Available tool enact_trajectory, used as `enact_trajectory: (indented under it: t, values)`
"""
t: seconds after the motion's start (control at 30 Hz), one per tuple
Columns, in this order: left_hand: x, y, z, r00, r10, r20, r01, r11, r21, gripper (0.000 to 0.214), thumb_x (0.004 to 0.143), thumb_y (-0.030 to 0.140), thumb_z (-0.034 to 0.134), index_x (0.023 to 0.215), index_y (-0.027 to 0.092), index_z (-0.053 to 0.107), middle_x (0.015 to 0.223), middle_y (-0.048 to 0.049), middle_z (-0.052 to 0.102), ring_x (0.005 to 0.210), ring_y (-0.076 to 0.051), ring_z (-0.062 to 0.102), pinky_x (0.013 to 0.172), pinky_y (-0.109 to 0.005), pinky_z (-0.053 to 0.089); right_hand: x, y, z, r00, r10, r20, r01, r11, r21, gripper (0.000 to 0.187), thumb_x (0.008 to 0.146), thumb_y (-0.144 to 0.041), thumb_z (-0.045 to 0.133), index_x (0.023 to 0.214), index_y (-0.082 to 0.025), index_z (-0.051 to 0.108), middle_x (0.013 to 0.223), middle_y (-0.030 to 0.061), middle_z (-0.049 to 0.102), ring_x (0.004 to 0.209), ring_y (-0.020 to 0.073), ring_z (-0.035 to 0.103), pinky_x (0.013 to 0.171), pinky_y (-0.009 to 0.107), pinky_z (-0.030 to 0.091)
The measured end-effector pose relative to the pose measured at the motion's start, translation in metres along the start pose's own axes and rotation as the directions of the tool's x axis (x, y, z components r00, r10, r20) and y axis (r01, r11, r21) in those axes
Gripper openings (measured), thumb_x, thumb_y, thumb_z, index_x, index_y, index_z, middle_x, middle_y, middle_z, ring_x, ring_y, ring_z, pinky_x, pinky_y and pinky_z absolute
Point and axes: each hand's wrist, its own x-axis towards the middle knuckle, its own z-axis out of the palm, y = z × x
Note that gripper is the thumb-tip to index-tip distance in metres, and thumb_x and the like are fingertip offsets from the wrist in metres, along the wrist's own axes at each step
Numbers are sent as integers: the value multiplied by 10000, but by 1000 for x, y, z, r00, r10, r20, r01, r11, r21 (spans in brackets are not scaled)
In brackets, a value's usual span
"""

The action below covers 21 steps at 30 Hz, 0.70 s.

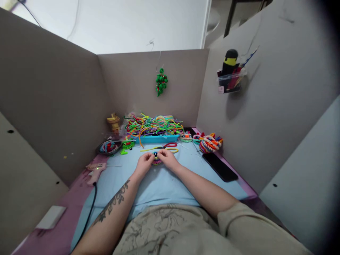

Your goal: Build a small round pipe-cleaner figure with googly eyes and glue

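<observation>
The fingertips of the left hand (145, 163) and right hand (169, 159) are closed on opposite sides of a small multicoloured piece (157, 162), low over the blue cloth (148, 187). Just beyond lie red and yellow loops (175, 150), then a tray (159, 139) heaped with strands (154, 124); a glue gun (97, 173) lies left, a phone (220, 167) right.

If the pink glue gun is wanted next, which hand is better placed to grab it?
Probably the left hand: the pink glue gun lies on that side. The right hand is farther away. Both hands are at the small multicoloured craft piece.
</observation>
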Motion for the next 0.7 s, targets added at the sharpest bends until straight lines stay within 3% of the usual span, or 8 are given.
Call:
enact_trajectory:
  t: [0.17, 0.33, 0.4, 0.5, 0.7]
  values:
    - [-2, 11, -9, 1000, -16, 20, 16, 1000, 17, 270, 717, 408, 551, 695, 141, 517, 535, 47, 454, 460, -64, 353, 452, -193, 277, 0, 1, 0, 1000, -24, 6, 24, 999, -26, 205, 763, -332, 491, 666, -158, 540, 599, -27, 494, 575, 106, 446, 548, 211, 348]
    - [2, 10, -34, 968, -74, 240, 35, 986, 163, 306, 702, 440, 568, 683, 136, 536, 536, 48, 426, 477, -69, 328, 458, -201, 238, 2, 6, -7, 998, -28, -63, 26, 999, -44, 235, 785, -367, 481, 750, -157, 582, 680, -5, 570, 656, 132, 509, 617, 231, 397]
    - [4, 3, -42, 956, -82, 282, 12, 971, 241, 320, 690, 448, 575, 670, 129, 554, 553, 37, 448, 500, -76, 347, 471, -203, 243, 4, 9, -8, 996, -26, -84, 23, 999, -39, 233, 780, -366, 488, 753, -155, 583, 688, -1, 576, 660, 135, 518, 617, 235, 403]
    - [8, -6, -48, 958, -135, 255, 57, 955, 290, 315, 678, 443, 576, 678, 129, 562, 539, 38, 440, 486, -77, 344, 459, -202, 236, 6, 14, -8, 994, -14, -104, 10, 999, -36, 224, 772, -357, 496, 760, -152, 585, 697, 3, 581, 660, 138, 527, 616, 240, 411]
    - [9, -7, -45, 931, -299, 208, 260, 945, 198, 259, 643, 393, 596, 660, 149, 510, 484, 65, 378, 404, -55, 290, 397, -202, 168, 6, 16, -8, 990, -25, -138, 8, 993, -121, 210, 776, -333, 492, 773, -157, 607, 704, 12, 599, 670, 149, 541, 630, 257, 434]
